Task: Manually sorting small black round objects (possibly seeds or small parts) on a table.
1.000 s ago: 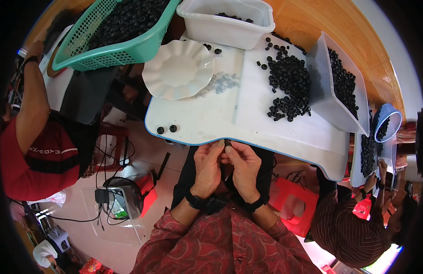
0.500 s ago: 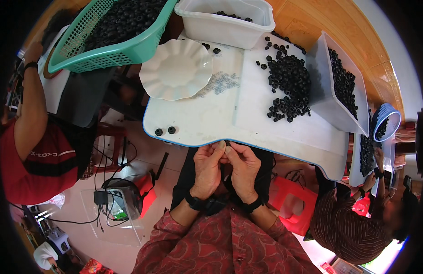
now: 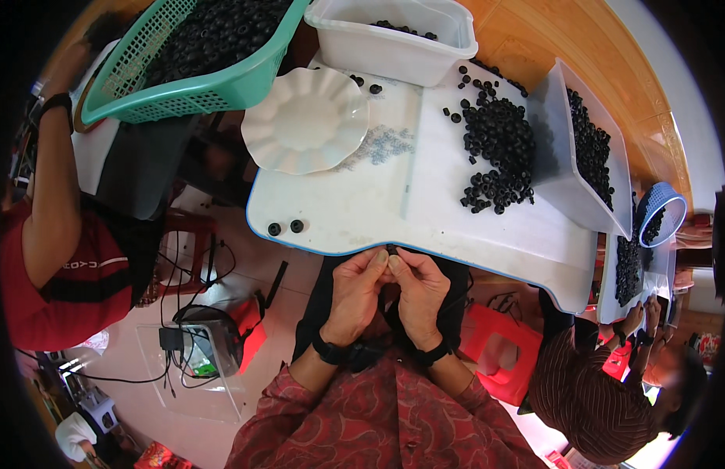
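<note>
My left hand [image 3: 353,293] and my right hand [image 3: 419,293] meet at the table's front edge, fingertips pinched together around a small black part [image 3: 391,249]. Most of that part is hidden by the fingers. On the white table [image 3: 339,211], two black round parts with holes [image 3: 286,227] lie near the left front corner. A heap of small black ring-like parts [image 3: 499,141] covers the right half. To the left of it sits a cream plate with a wavy rim [image 3: 305,119].
A green basket [image 3: 214,100] full of black parts stands far left. A white tub [image 3: 390,51] is at the back, a translucent bin [image 3: 554,156] at the right, a blue basket [image 3: 666,195] beyond. Co-workers sit on both sides; a red stool [image 3: 499,344] stands right of me.
The black part shows slightly more between my fingertips, which stay pinched. The person at the right has shifted, their hands now closer together. The view has moved slightly.
</note>
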Demonstrator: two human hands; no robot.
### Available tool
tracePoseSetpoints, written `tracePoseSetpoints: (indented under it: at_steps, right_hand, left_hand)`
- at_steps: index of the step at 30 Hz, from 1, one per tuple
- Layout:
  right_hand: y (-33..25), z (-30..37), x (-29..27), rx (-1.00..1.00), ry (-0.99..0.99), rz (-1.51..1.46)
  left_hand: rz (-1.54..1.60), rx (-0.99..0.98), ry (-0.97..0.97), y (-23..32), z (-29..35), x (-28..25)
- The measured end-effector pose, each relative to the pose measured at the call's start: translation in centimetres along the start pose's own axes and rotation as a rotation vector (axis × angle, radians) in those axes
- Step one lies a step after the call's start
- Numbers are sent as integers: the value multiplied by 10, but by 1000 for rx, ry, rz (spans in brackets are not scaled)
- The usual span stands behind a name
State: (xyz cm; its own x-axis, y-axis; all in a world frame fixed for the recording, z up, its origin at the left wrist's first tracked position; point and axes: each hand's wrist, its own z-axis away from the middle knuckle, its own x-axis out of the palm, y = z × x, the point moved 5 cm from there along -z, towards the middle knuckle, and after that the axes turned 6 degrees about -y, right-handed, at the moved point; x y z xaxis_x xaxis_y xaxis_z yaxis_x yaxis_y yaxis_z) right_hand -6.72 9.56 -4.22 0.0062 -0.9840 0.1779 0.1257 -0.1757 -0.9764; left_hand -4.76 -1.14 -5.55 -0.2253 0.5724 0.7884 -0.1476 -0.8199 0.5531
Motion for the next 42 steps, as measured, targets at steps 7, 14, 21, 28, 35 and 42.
tracePoseSetpoints:
  at_steps: [7, 14, 21, 28, 35, 42]
  right_hand:
    - [-5, -1, 0, -49, 21, 121]
    - [-4, -1, -2, -37, 10, 143]
    - [-11, -2, 1, -59, -1, 207]
    - [-6, -2, 3, 1, -41, 28]
    - [-2, -1, 2, 16, -70, 0]
    - [-4, -2, 4, 7, -69, -16]
  left_hand:
    - [31, -87, -144, -7, 1, 3]
    - [-13, -100, -87, -8, 1, 4]
    - [-3, -72, -66, -2, -2, 12]
    - [194, -15, -86, 0, -8, 2]
    - [91, -6, 21, 2, -6, 2]
    - [147, -27, 35, 4, -7, 3]
